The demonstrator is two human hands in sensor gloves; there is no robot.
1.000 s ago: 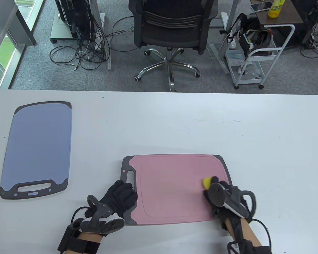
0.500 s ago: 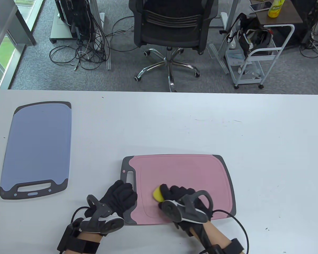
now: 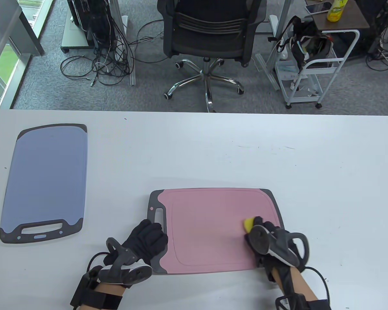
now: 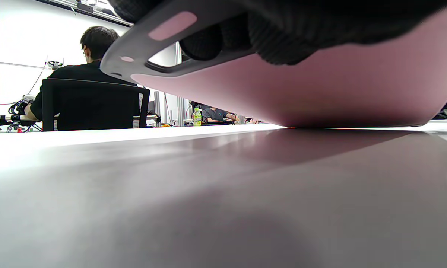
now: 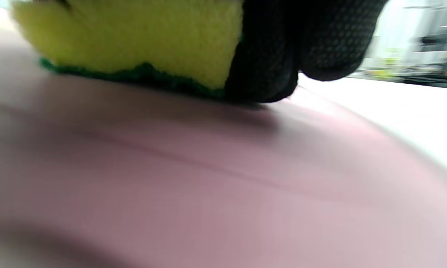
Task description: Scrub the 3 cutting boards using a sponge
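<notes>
A pink cutting board point(image 3: 210, 226) with grey ends lies at the table's front centre. My left hand point(image 3: 149, 235) grips its handle end at the near left corner. In the left wrist view the fingers point(image 4: 275, 41) curl around the pink cutting board point(image 4: 320, 82) beside the handle slot. My right hand point(image 3: 262, 227) holds a yellow sponge point(image 3: 248, 223) and presses it on the board's right part. In the right wrist view the sponge point(image 5: 134, 37) lies green side down on the pink cutting board point(image 5: 208, 186), gripped by gloved fingers point(image 5: 283, 48). A blue cutting board point(image 3: 45, 180) lies at the far left. A third board is not in view.
The white table point(image 3: 278, 161) stretches bare behind and right of the pink board. Beyond its far edge stand an office chair point(image 3: 210, 35), a white trolley point(image 3: 313, 67) and floor cables. In the left wrist view a person point(image 4: 85, 74) sits at another desk far off.
My right hand swept the sponge from the board's right side to its left middle and back to the right. The left hand and both boards stayed put.
</notes>
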